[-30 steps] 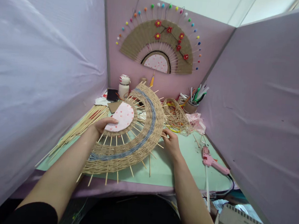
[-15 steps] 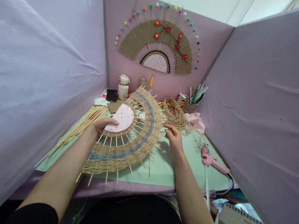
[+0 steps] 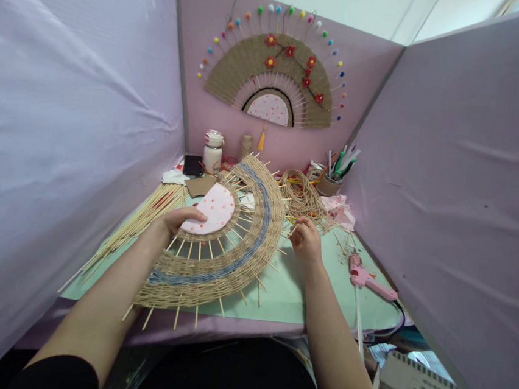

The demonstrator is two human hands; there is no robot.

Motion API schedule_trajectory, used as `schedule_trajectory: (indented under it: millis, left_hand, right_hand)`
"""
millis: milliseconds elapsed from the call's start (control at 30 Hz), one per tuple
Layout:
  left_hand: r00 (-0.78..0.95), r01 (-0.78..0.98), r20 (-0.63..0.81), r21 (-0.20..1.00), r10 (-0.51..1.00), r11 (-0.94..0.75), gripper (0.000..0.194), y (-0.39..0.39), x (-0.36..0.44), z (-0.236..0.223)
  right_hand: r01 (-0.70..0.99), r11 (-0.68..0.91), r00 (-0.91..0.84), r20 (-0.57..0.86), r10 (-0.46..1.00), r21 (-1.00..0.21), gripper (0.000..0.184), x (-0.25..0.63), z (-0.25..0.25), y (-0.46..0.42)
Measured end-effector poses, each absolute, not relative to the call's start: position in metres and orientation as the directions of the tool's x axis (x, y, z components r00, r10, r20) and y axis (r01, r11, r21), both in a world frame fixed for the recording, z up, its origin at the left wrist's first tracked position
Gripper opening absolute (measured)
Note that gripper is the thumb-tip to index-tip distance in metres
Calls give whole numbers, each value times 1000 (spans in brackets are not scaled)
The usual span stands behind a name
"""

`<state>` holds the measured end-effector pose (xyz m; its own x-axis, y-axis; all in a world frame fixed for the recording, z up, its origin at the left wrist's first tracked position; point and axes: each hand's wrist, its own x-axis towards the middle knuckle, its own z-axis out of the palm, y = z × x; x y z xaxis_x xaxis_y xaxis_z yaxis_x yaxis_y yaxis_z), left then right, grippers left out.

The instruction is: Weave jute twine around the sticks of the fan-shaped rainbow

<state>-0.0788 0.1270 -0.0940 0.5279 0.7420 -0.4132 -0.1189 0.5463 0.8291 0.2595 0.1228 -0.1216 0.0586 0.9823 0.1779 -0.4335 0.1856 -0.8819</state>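
A woven fan (image 3: 258, 243) of tan twine with a blue band is held tilted above the table. Thin wooden sticks poke out past its curved rim, and a white half-round cloth piece with pink dots (image 3: 216, 208) covers its centre. My left hand (image 3: 182, 216) grips the fan at this centre, thumb on top of the cloth, other fingers hidden beneath. Beside the fan's right rim, my right hand (image 3: 306, 240) has its fingers pinched together close to the stick tips. What lies between those fingertips is too small to make out.
Loose sticks (image 3: 147, 217) lie left. Behind are a white bottle (image 3: 213, 152), a dark phone-like slab (image 3: 193, 165), a twine bundle (image 3: 303, 195) and a tool cup (image 3: 329, 186). A pink glue gun (image 3: 368, 281) rests right. A finished fan (image 3: 235, 64) hangs on the back panel.
The fan has shifted slightly and tipped in my left hand, its lower rim now a little lower. My right hand has moved slightly right, and its fingers have curled into a tighter pinch.
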Motion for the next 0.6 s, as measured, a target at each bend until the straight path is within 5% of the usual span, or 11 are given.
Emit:
schedule_trajectory:
  millis: [200,600]
  left_hand:
    - [564,-108,-392,837,726,536,15,128,-76,-98]
    - [580,-114,-366,848,728,517,38,128,-74,-110]
  right_hand:
    - [-532,71,-52,117,992,-843,22,263,-122,125]
    - [-394,-145,-106,-111,988,-907,22,261,-119,118]
